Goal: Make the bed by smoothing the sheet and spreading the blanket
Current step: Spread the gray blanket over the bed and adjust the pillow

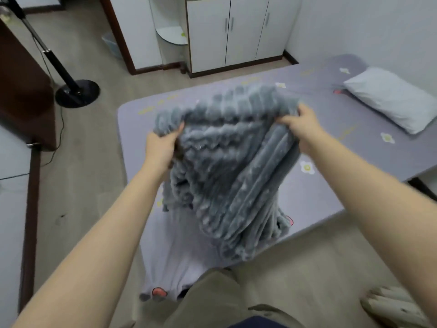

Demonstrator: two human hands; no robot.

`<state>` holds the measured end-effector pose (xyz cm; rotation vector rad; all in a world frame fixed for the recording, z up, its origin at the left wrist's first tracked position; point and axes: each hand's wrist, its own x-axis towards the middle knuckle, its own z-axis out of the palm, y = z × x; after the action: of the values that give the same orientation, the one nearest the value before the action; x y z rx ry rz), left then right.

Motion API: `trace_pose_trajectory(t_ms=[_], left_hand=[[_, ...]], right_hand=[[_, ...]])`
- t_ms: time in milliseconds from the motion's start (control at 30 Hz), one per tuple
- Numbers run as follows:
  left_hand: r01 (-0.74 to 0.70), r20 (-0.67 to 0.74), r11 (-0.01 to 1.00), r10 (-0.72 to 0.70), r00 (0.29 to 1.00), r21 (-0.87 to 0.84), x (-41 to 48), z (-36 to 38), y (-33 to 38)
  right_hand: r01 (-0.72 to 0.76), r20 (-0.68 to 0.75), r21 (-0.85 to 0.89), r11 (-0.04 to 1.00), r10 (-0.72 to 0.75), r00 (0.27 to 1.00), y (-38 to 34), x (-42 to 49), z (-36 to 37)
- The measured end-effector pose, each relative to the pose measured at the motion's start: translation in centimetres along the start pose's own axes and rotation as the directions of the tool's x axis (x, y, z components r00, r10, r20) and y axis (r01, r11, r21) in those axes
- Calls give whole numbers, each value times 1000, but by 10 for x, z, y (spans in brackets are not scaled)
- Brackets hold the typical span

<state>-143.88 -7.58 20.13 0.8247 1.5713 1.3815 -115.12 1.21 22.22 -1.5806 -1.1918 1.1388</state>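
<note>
We stand in a home bedroom: a low bed (314, 218) dressed in a lilac flower-print sheet (335, 124), a pillow (392, 98), a white wardrobe (231, 31) and a standing fan (78, 92) on the wood-look floor (89, 166).

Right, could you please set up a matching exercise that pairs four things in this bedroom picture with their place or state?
Things
1. blanket
2. pillow
3. sheet
4. black stand

Place or state
A. lying on the sheet, far right
B. standing on the floor
C. lifted and bunched, gripped by the left hand and right hand
D. lilac with a flower print, spread flat

Pairs: 1-C, 2-A, 3-D, 4-B
</note>
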Motion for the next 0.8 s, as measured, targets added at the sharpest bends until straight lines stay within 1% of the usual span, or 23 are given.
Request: trace_pose_trajectory(t_ms=[67, 100, 167, 233, 267, 300, 333, 367, 400, 433, 467, 500, 533, 567, 600, 633, 667, 700, 733, 800], left_hand=[[-152, 54, 986, 155, 986, -70, 19, 7, 53], [-226, 71, 967, 235, 969, -118, 26, 9, 75], [-340, 67, 919, 359, 931, -200, 37, 12, 106], [-366, 49, 908, 383, 922, -205, 44, 14, 114], [-348, 40, 918, 362, 931, -188, 48, 13, 109], [-311, 32, 936, 320, 947, -164, 50, 12, 97], [-256, 26, 957, 262, 965, -137, 51, 11, 80], [-185, 18, 978, 188, 982, -98, 50, 9, 59], [-92, -7, 994, 92, 996, -53, 46, 7, 33], [24, -54, 1000, -24, 998, -8, 40, 5, 6], [149, -106, 989, -145, 984, 26, 29, 2, -21], [267, -148, 962, -257, 955, 49, 17, -2, -48], [371, -174, 926, -356, 918, 63, 5, -4, -71], [458, -184, 885, -437, 880, 86, -9, -4, -89], [513, -186, 849, -488, 853, 129, -21, -1, -103], [542, -185, 822, -513, 838, 174, -30, 3, -112], [549, -188, 814, -518, 834, 191, -37, 9, -117], [542, -193, 822, -511, 837, 174, -42, 18, -119], [526, -177, 842, -503, 846, 122, -45, 26, -117], [494, -80, 869, -495, 865, -38, -47, 46, -101]], right_hand=[[196, -71, 60, 979, -191, 979, -67, 25, -4], [297, -112, 97, 950, -286, 952, -99, 34, -6], [480, -194, 126, 868, -453, 870, -149, 52, -13], [597, -231, 53, 801, -571, 787, -177, 63, -17], [628, -214, -4, 778, -614, 759, -179, 67, -16], [646, -171, -55, 761, -645, 745, -172, 72, -13], [648, -100, -104, 754, -656, 748, -156, 75, -10], [628, -4, -168, 760, -637, 771, -132, 77, -6], [578, 102, -260, 774, -573, 813, -102, 78, -3], [503, 227, -375, 778, -450, 864, -66, 79, -3], [420, 367, -509, 752, -251, 896, -29, 76, -5], [358, 474, -641, 679, -17, 881, 10, 69, -8], [323, 508, -746, 583, 184, 841, 46, 57, -12], [308, 511, -796, 521, 306, 803, 78, 44, -14], [268, 510, -804, 531, 383, 770, 102, 28, -14], [181, 507, -780, 599, 435, 744, 119, 13, -12], [106, 511, -740, 664, 454, 730, 132, -1, -9], [71, 529, -701, 710, 450, 719, 141, -11, -5], [61, 556, -671, 739, 447, 701, 147, -20, 0], [165, 648, -625, 763, 389, 655, 151, -32, 11]])
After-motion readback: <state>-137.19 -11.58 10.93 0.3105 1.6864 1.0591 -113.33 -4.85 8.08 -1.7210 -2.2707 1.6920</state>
